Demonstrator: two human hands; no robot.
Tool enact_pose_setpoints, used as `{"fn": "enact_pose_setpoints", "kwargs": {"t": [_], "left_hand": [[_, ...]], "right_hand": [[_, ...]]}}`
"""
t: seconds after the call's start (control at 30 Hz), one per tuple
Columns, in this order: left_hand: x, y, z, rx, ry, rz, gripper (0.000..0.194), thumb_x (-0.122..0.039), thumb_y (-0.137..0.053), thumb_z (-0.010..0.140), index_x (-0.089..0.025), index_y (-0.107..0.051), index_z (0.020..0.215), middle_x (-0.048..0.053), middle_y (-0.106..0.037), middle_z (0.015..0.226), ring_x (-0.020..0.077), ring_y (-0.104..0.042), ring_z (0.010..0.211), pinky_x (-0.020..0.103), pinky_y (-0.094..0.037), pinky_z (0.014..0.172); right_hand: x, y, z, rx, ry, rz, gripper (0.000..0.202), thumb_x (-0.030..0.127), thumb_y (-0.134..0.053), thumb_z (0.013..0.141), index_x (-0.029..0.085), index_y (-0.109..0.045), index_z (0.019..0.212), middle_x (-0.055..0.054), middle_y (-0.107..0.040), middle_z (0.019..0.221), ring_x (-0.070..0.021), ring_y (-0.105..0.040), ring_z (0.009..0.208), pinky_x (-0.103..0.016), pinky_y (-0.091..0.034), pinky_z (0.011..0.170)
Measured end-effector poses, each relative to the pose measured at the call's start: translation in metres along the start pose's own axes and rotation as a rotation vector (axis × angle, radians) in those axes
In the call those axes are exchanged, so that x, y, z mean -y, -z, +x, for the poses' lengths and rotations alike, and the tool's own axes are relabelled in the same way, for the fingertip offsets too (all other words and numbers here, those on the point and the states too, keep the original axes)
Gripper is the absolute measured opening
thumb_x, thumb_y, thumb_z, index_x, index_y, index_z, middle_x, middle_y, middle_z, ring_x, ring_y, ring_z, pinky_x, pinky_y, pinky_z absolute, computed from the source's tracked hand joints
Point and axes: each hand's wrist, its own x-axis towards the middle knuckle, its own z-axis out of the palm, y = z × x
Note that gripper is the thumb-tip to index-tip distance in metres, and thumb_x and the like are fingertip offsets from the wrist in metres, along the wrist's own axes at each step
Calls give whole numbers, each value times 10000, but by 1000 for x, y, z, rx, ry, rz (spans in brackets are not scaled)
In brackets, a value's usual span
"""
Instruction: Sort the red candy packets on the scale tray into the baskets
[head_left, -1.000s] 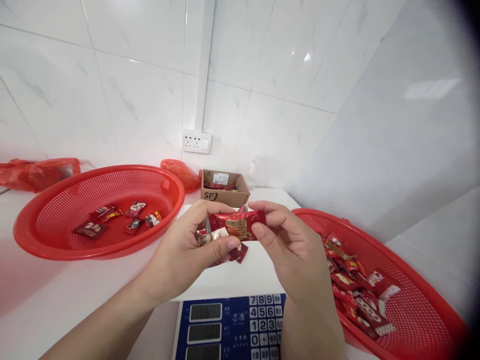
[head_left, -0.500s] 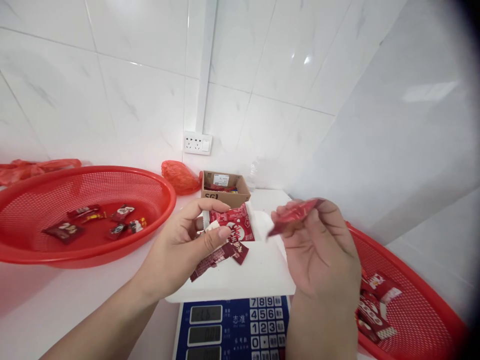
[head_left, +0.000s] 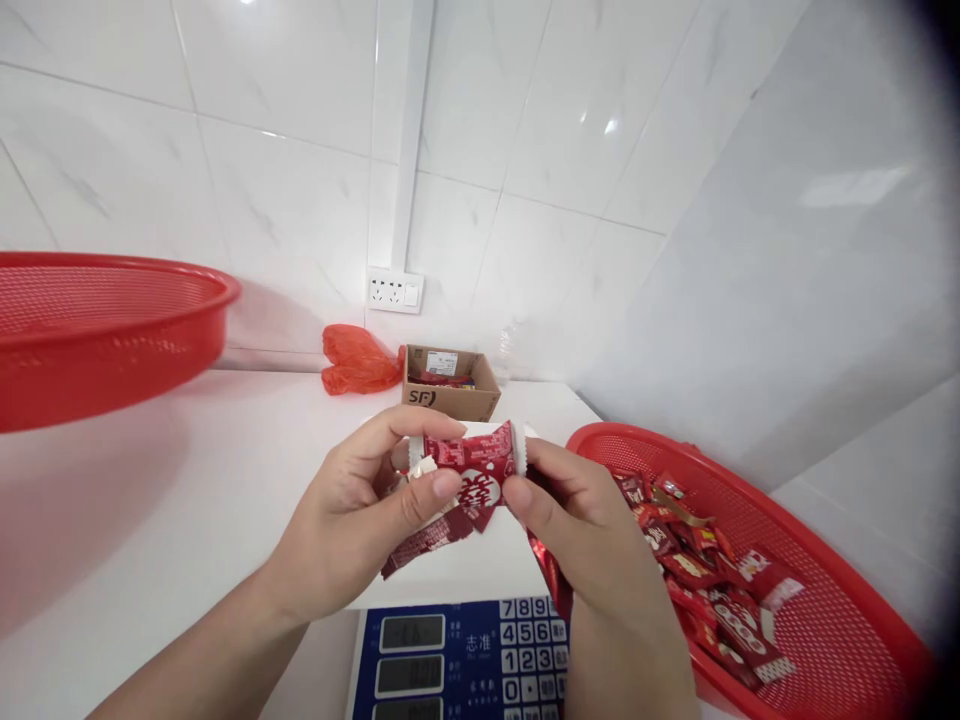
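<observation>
My left hand [head_left: 352, 515] is closed on several small wrapped snack packets, thumb in front and index finger on top. Uppermost is a red packet [head_left: 480, 480] with white ends and white lettering. A darker red wrapper [head_left: 429, 540] sticks out below my left thumb. Pinched at its right end, the white-ended packet is also gripped by my right hand [head_left: 600, 540]. A shiny red packet [head_left: 546, 562] hangs beneath the right fingers, partly hidden. Both hands are above the white pan [head_left: 480, 580] of a weighing scale with a blue keypad panel [head_left: 472, 645].
On the right stands a red mesh basket [head_left: 847, 560] holding many wrapped snacks [head_left: 697, 570]. Another red basket [head_left: 112, 360] is at the left, tilted and raised. By the wall are a red plastic bag [head_left: 360, 358] and a cardboard box [head_left: 451, 402] with packets inside.
My right hand has come left and down to the packets in my left hand and now pinches the white-ended one. The left basket has moved up and left, its contents out of sight.
</observation>
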Motion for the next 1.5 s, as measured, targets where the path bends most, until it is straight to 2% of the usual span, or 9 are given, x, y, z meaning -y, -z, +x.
{"fn": "enact_pose_setpoints", "kwargs": {"t": [0.27, 0.47, 0.6, 0.7, 0.83, 0.93, 1.13, 1.33, 1.5], "left_hand": [[6, 11, 12, 13, 72, 109, 418, -398, -707, 823, -285, -532, 1185, -6, -604, 953, 17, -484, 406, 121, -419, 320], [5, 15, 15, 133, 278, 50, 584, -682, -569, 792, -242, -525, 1173, 18, -669, 780, 32, -445, 338, 127, -381, 300], [-1, 9, 14, 56, 340, -17, 374, -516, -601, 868, -251, -560, 1130, -49, -602, 582, 23, -389, 299, 97, -333, 296], [0, 6, 13, -4, 234, -83, 252, -335, -632, 887, -260, -573, 1120, -70, -582, 573, 22, -394, 313, 98, -355, 320], [7, 5, 11, -51, 40, -48, 337, -284, -664, 873, -290, -568, 1195, -43, -642, 710, 62, -544, 468, 149, -499, 467], [9, 0, 6, -60, 10, 35, 458, -299, -690, 853, -340, -522, 1277, -46, -619, 718, 100, -600, 538, 162, -523, 467], [4, -8, 0, -89, 113, 90, 494, -341, -732, 806, -391, -514, 1247, -69, -569, 719, 97, -580, 512, 171, -539, 396], [5, 6, 9, 134, 128, 108, 263, -469, -647, 851, -206, -632, 856, -13, -605, 672, 97, -581, 556, 111, -449, 385], [-1, 1, 4, 11, 154, 112, 259, -440, -710, 804, -195, -637, 762, -37, -564, 605, 74, -521, 489, 132, -474, 399]], "right_hand": [[-9, 2, 4, -355, 449, -477, 275, 161, -583, 909, 349, -720, 1057, 17, -631, 842, -140, -604, 750, -255, -507, 644], [-14, 3, 5, -378, 649, -602, 486, 30, -562, 870, 404, -678, 1158, 24, -585, 872, -114, -572, 742, -230, -499, 626], [-12, 1, 6, -283, 545, -560, 382, 72, -550, 888, 357, -702, 1093, 13, -604, 915, -117, -600, 798, -224, -511, 652], [-12, 2, 7, -295, 362, -395, 255, 208, -582, 919, 340, -673, 1117, 17, -634, 893, -109, -595, 718, -222, -499, 617], [-15, 7, 8, -343, 239, -98, 253, 478, -578, 911, 273, -700, 994, 52, -499, 587, -92, -448, 494, -197, -387, 444], [-12, 5, 8, -207, 162, -33, 380, 598, -656, 799, 234, -717, 888, 39, -520, 557, -102, -448, 465, -212, -396, 419], [-2, -4, 3, -148, 90, -151, 254, 461, -605, 888, 267, -761, 936, 3, -704, 724, -163, -632, 643, -265, -522, 574], [-1, -1, 1, -67, 199, -261, 219, 372, -595, 912, 286, -749, 1040, -15, -746, 922, -198, -682, 836, -310, -540, 728], [-2, -2, 1, -23, 176, -164, 216, 418, -637, 884, 239, -735, 957, -5, -701, 790, -158, -637, 727, -251, -509, 648]]}}
